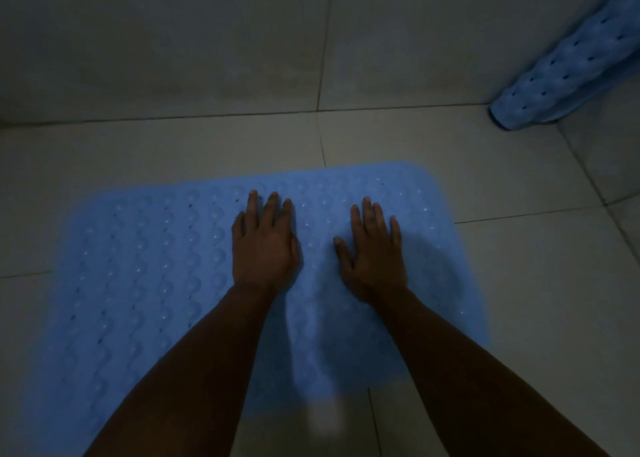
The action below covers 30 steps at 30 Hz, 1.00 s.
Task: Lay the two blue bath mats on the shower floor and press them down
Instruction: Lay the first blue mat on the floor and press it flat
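Pretty dim shot, but one blue bath mat (145, 276) is lying flat on the tiled shower floor (540, 283), filling most of the lower middle and lower left of the frame. Its long axis seems to run from the lower left toward the right side, with the far long edge tilting slightly up to the right, though the near edge is cut off by the bottom of the frame so I can't be sure of its full shape. Both hands are flat on it near the centre. The left hand (265, 243) is palm down, fingers straight and close together, pointing toward the top of the frame, thumb tucked alongside. The right hand (372, 250) is just beside it, also palm down, fingers straight with the thumb spread out toward the left hand. Neither hand is curled around anything. The second mat (568, 72) is rolled up and leaning in the upper right corner, its lower end on the floor, its long axis slanting up to the right, well apart from the flat one.
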Tool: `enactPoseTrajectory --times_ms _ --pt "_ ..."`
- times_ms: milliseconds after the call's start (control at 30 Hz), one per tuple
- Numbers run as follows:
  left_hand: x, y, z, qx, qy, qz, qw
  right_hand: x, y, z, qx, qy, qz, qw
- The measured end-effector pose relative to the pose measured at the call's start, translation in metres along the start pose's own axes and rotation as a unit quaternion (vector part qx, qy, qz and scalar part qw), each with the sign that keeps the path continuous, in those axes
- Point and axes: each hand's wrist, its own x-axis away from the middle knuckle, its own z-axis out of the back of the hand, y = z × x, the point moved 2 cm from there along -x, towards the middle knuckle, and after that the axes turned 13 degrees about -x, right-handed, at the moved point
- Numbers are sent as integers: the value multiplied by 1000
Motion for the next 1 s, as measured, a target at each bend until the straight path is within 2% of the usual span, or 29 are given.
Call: enactPoseTrajectory --times_ms 67,167,233,333,400,567,667,767,867,1000 --pt "3 -6 -1 0 3 4 1000 -3 -1 1 0 3 -1 1000" --pt "7 -9 2 -6 -2 -3 1000 -3 -5 4 4 -43 -14 999" --pt "9 -7 10 -6 -12 -3 1000 -7 -6 12 -8 -115 -33 993" --pt "9 1 24 -8 -54 -16 998 -39 -13 45 -17 -258 -70 963" --pt "4 12 28 -5 -96 -40 995 -56 -23 75 -13 -292 -66 954" --pt "5 53 2 -6 -115 -99 988 -54 -21 97 -73 -197 -69 975" --pt "14 65 -20 -16 -55 -106 993 -43 -8 87 -97 -134 -56 985" --pt "16 68 -24 -16 -6 -101 995 -33 12 78 -101 -109 -30 988" --pt "17 69 -23 -14 -15 -101 995 -26 30 70 -110 -98 -35 988" --pt "19 69 -22 -23 -27 -100 994 -23 39 66 -144 -38 -16 989"
